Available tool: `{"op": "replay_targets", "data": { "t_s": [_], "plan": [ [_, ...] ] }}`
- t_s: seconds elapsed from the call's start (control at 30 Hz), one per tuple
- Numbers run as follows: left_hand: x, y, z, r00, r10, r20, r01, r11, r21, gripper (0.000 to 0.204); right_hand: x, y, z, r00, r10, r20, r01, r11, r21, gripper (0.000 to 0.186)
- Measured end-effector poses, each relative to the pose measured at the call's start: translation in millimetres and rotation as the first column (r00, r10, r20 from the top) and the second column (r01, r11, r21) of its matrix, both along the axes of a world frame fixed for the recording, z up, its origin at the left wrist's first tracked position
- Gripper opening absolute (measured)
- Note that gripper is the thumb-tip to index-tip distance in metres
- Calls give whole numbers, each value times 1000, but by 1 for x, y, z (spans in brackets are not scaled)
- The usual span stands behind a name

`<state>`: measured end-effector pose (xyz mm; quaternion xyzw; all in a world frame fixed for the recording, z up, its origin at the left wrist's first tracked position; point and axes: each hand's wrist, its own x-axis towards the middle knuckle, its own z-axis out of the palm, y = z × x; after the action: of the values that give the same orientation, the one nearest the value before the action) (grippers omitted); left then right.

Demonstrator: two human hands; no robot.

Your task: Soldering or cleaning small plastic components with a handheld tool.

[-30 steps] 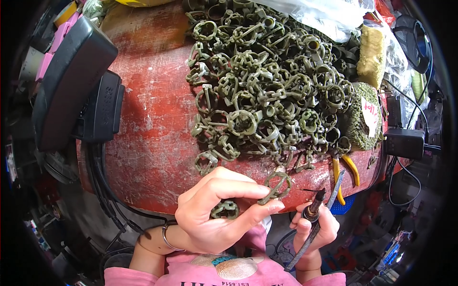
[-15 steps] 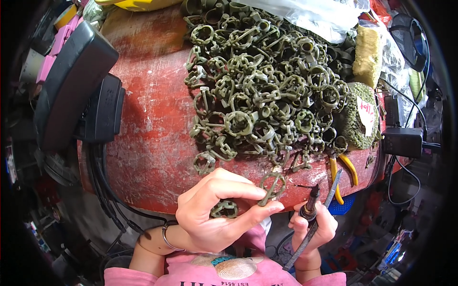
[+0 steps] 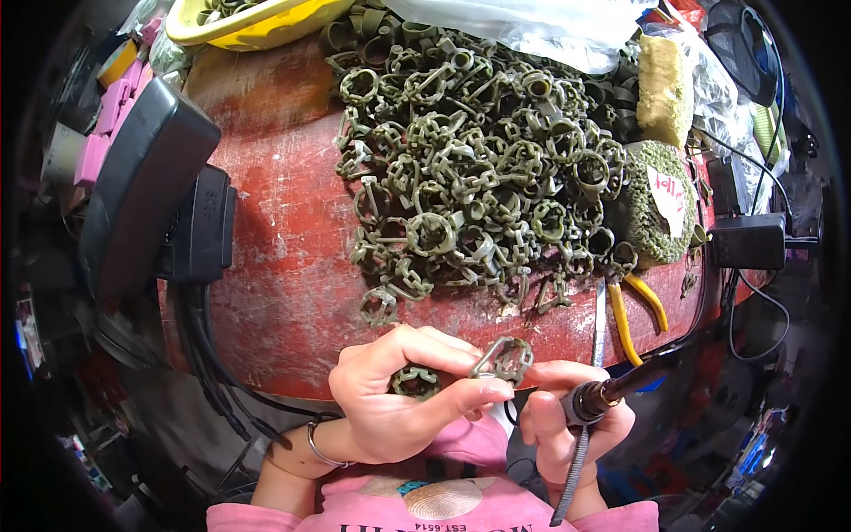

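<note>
My left hand (image 3: 399,390) pinches a green chain-link ring (image 3: 507,359), seemingly wax, between thumb and fingertips. A second green chain-link ring (image 3: 415,381) sits in the curl of the same hand. My right hand (image 3: 576,426) grips a pen-like tool (image 3: 612,390), perhaps a wax pen, with a dark collar and its tip pointing up to the right. A long thin metal file (image 3: 574,474) also runs through that hand, its rough end hanging downward. The right index fingertip is close to the pinched ring; contact cannot be made out.
A heap of green chain-link pieces (image 3: 470,177) covers the red worn table (image 3: 275,310). Yellow-handled pliers (image 3: 623,328) lie at its near edge. Two sponge-like blocks, one yellow (image 3: 663,89), one green (image 3: 660,213), stand right. A black device (image 3: 146,191) and cables are left, a yellow basin (image 3: 257,27) behind.
My right hand has turned the pen-like tool so its tip swings away from the ring, toward the right. Its index finger has come nearer the pinched ring, which has tilted. The view has shifted slightly.
</note>
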<state>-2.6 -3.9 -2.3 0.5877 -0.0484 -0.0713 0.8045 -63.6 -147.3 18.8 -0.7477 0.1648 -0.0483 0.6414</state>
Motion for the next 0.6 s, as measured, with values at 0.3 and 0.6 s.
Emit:
{"op": "replay_targets", "data": {
  "t_s": [0.3,0.6],
  "plan": [
    [-2,0,0,998,-30,46,27,998,55,19,12,8,10,999,35,-4,-35,993,113,16],
    [2,1,0,988,-116,106,109,992,68,19,4,8,5,998,-44,54,32,976,216,17]
  ]
}}
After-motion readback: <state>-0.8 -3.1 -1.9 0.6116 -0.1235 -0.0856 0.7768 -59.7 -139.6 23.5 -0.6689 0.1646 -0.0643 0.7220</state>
